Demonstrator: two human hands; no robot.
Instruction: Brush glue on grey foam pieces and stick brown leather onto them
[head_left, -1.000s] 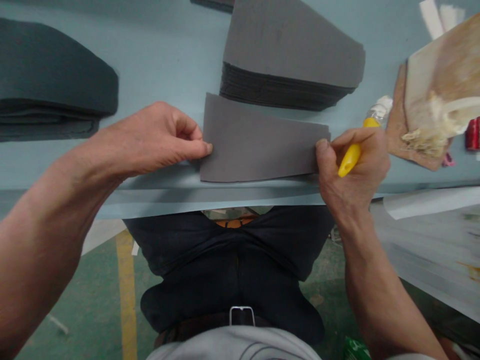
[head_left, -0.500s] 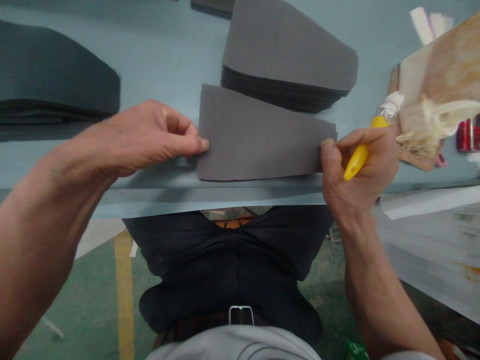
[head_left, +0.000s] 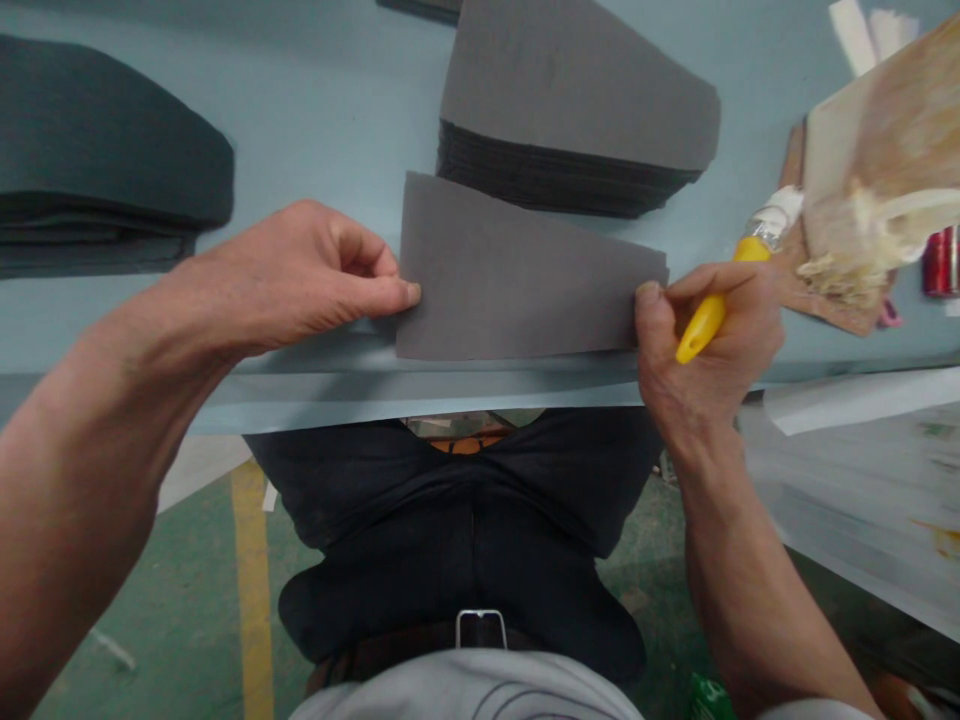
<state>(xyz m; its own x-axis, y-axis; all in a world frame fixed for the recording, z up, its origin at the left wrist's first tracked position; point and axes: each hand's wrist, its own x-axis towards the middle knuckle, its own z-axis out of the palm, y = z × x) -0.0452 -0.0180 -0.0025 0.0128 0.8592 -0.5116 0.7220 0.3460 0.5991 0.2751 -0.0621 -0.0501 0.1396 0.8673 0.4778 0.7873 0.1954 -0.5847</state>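
A flat grey panel (head_left: 517, 275), wider at its left end, spans the gap between my two hands near the table's front edge. My left hand (head_left: 315, 270) pinches its left edge, thumb on top. At the right end, my right hand (head_left: 712, 335) grips the panel's edge between thumb and finger. A paintbrush with a yellow handle (head_left: 701, 325) is also tucked in that hand, its pale bristles pointing up and right. Just behind the panel lies a thick stack of similar grey pieces (head_left: 577, 85).
Dark folded pieces (head_left: 105, 130) are piled at the left of the blue-grey table (head_left: 322, 110). To the right stand a glue-crusted container (head_left: 877, 170) on a brown board and a red spool (head_left: 941, 265). White strips (head_left: 855, 35) lie behind them.
My right hand, with the brush, has shifted slightly left, and the panel's right end with it. My left hand stays nearly where it was.
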